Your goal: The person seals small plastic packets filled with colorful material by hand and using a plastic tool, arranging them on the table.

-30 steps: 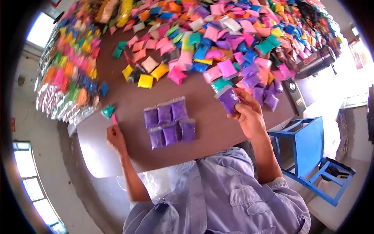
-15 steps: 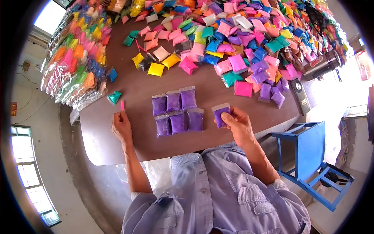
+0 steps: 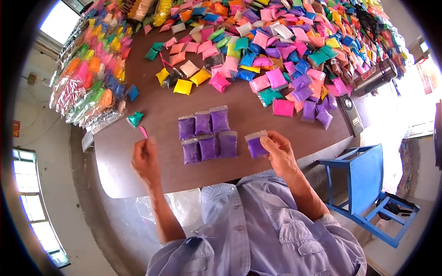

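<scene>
My right hand [image 3: 282, 154] is closed on the right edge of a small clear packet with purple contents [image 3: 256, 145], held just above the table's near side. In my left hand [image 3: 146, 161], whose fingers are pinched together and slightly blurred, is a thin pink stick [image 3: 144, 132] poking out past the fingertips. Between my hands, several purple packets [image 3: 208, 147] lie flat in two neat rows, close against one another. A green packet [image 3: 135, 119] lies just beyond the left hand.
A large heap of colourful packets [image 3: 276, 41] covers the far side of the brown table [image 3: 152, 99]. Bundles of bagged packets [image 3: 87, 69] are stacked at the left. A dark cylinder [image 3: 375, 77] lies at the right edge, and a blue stool [image 3: 359, 179] stands below it.
The purple packet in my right hand has come slightly left and down, and its face is turned more towards me. My left hand has shifted a little, with the pink stick tilting.
</scene>
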`<state>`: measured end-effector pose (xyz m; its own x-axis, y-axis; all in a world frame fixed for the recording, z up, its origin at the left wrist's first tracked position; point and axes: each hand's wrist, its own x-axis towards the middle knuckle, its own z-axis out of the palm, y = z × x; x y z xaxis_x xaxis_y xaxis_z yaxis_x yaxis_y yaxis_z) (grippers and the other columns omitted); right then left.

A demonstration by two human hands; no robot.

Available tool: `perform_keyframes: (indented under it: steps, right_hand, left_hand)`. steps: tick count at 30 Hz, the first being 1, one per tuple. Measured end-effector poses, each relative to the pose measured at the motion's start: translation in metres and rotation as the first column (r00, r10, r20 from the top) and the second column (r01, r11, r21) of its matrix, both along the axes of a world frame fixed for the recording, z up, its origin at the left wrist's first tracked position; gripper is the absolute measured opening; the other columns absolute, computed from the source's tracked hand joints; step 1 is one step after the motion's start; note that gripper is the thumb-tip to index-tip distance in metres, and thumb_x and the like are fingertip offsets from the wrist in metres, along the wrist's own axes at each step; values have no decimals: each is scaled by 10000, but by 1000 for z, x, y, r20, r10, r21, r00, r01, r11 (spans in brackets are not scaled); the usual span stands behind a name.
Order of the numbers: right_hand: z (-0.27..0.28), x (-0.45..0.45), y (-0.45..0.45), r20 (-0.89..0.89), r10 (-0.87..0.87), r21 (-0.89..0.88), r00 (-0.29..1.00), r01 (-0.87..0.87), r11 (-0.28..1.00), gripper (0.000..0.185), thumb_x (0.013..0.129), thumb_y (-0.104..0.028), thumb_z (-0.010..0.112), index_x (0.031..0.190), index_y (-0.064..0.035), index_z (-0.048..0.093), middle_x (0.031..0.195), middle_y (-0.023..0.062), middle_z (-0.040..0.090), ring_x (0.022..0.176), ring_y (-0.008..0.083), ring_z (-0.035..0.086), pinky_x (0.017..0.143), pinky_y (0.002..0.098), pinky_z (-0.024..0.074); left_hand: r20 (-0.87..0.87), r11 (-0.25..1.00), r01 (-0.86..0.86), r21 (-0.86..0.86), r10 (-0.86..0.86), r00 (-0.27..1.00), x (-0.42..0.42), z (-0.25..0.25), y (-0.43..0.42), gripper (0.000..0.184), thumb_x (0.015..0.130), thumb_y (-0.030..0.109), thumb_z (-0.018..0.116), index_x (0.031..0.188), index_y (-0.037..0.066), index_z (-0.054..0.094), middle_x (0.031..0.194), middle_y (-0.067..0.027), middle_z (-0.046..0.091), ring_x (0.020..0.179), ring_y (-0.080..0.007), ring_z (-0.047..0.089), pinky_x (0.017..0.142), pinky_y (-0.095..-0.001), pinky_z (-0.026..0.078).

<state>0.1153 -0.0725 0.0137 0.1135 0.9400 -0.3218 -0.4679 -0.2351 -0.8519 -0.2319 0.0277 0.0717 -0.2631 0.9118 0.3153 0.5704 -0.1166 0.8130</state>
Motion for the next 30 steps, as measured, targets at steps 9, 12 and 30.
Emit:
perform_keyframes:
  steps: [9,12,30]
  right_hand:
    - [27,-12,-11,82,-108,194,991,91,977,191,1034,-119,590,1074,25,709,946,25,708,831,73,616,737,235,497]
    - [44,-19,-16,85,-100,175,991,84,981,192,1037,-106,577,1069,28,711,927,28,703,815,79,615,723,234,496]
    - [55,-37,-27,398,-71,201,914,-11,980,201,963,-85,538,919,26,701,849,47,683,795,96,616,712,249,485]
  left_hand:
    - [296,766,581,-275,-507,810,163,18,-65,296,860,137,788,1105,-7,706,933,-51,708,832,-97,637,698,-250,520]
    - [384,750,608,-260,-497,778,178,13,-70,290,840,159,822,1039,-14,703,819,-75,677,670,-106,608,591,-275,500]
    - [509,752,626,-206,-464,725,157,-4,-91,214,928,203,752,961,-2,700,720,-54,626,690,-71,568,593,-287,467]
